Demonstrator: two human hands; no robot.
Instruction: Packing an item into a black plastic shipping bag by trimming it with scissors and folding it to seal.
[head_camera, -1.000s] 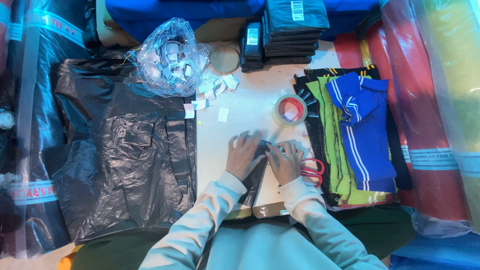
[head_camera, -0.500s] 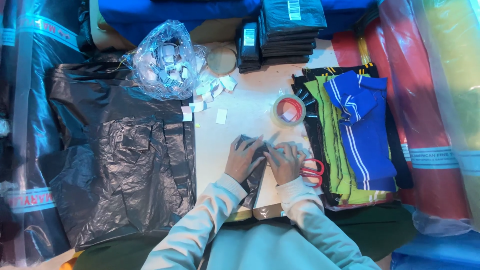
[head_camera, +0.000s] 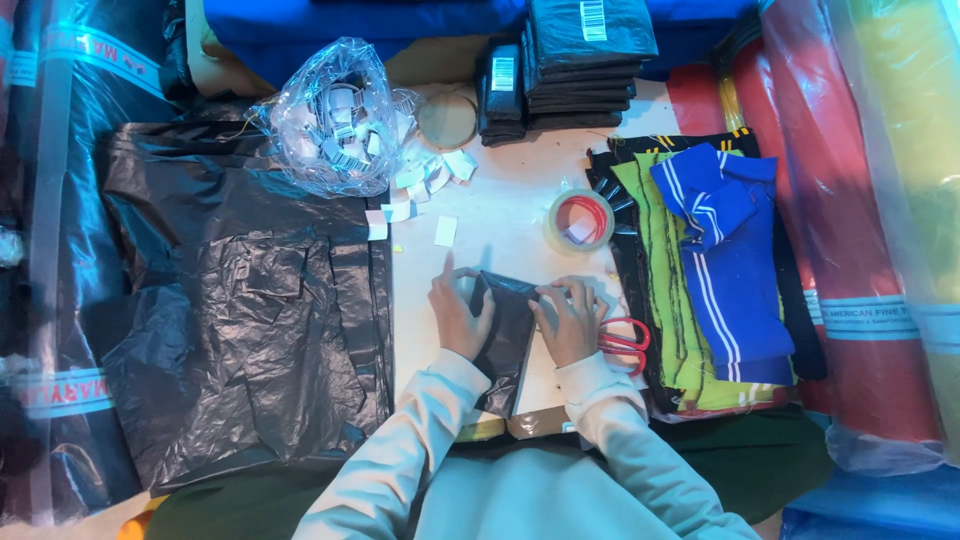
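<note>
Pressing a small black plastic packet (head_camera: 505, 325) flat on the white tabletop (head_camera: 500, 215), a person works with both bare hands. The left hand (head_camera: 455, 312) lies open along the packet's left edge, fingers spread and gripping nothing; the right hand (head_camera: 572, 320) rests curled on its upper right corner, fingertips pinning the film rather than closing around it. Judged from this pose, the fold would go best with the left palm holding the edge square while the right smooths the corner outward, keeping air out and the creases straight.

Just right of the right hand lies one pair of red-handled scissors (head_camera: 625, 340); just beyond the fingertips sits one roll of clear tape (head_camera: 580, 220). Farther out stand two stacks of finished black packets (head_camera: 585, 65). Well beyond the left hand, one clear bag of white labels (head_camera: 335, 115) spills loose tags onto the tabletop, and one large black plastic sheet (head_camera: 240, 290) spreads to its left. Striped knit pieces in blue, green and black (head_camera: 715, 260) are piled past the scissors; their count cannot be told.
</note>
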